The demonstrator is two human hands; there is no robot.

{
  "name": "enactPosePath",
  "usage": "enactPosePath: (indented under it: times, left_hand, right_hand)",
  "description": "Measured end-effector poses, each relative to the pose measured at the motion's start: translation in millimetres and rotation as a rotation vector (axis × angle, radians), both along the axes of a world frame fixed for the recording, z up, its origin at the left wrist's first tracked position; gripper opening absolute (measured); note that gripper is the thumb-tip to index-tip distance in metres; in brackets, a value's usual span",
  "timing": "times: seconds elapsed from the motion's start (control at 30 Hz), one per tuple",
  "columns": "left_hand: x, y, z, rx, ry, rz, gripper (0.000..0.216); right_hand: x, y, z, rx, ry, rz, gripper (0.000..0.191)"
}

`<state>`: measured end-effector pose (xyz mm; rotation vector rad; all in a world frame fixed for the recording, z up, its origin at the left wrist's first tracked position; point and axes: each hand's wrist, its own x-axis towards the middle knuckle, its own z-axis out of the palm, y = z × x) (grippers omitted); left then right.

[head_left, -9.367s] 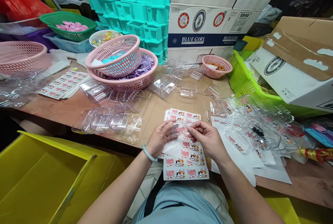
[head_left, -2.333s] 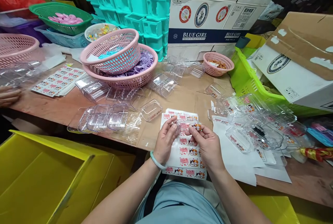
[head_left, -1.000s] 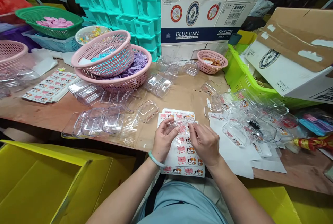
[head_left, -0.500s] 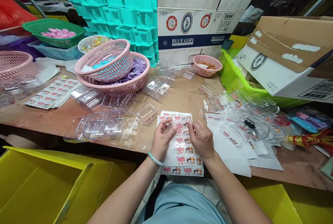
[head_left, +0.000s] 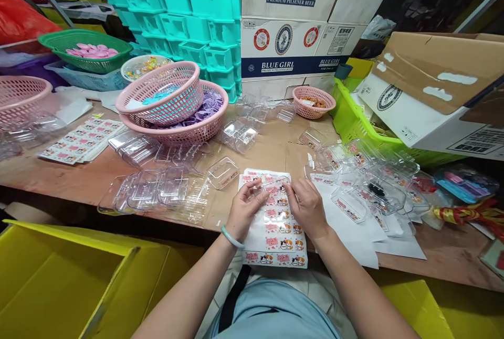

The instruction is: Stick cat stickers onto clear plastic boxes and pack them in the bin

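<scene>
"How many hands were busy?"

"Two. The left hand gripped one clear plastic piece between thumb and fingers. The right hand pinched its right end with thumb and forefinger, other fingers curled. Anything else in that pinch was too small to tell."

"Where was the piece?"

"Just above the far part of the sticker sheets, at the near edge of the wooden table. Clear cases lay on both sides, overlapping too much to count."

"And the baskets?"

"Four were pink. The upper stacked basket held blue pieces, the lower stacked basket purple pieces, and the small basket orange-brown ones; the fourth basket stood far left. One green basket held pink ovals; one white bowl held multicoloured bits."

"Any writing?"

"The standing carton read BLUE GIRL three times, twice with PREMIUM PILSENER BEER below. The sheets carried pink lettering beside cat-and-dog pictures."
</scene>
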<state>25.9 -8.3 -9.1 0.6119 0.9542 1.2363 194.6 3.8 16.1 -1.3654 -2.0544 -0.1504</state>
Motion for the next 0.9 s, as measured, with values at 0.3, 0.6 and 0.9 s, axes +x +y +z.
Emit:
enactPosePath:
  times: [0.3,0.6,0.9]
  left_hand:
    - [0.1,0.0,-3.0,0.005,0.05,0.012,0.045]
    - [-0.2,-0.1,-5.3,0.02,0.037,0.001,0.045]
    - [-3.3,1.7,1.9,-0.047,-0.041,-0.021,0.044]
  right_hand:
    - [4.0,1.5,-13.2,0.134,-0.114,-0.001,0.031]
    - [7.6,-7.4,7.9,0.115,-0.001,0.108,0.012]
    - [-11.9,-13.8,19.6,-0.149,0.383,0.201,0.007]
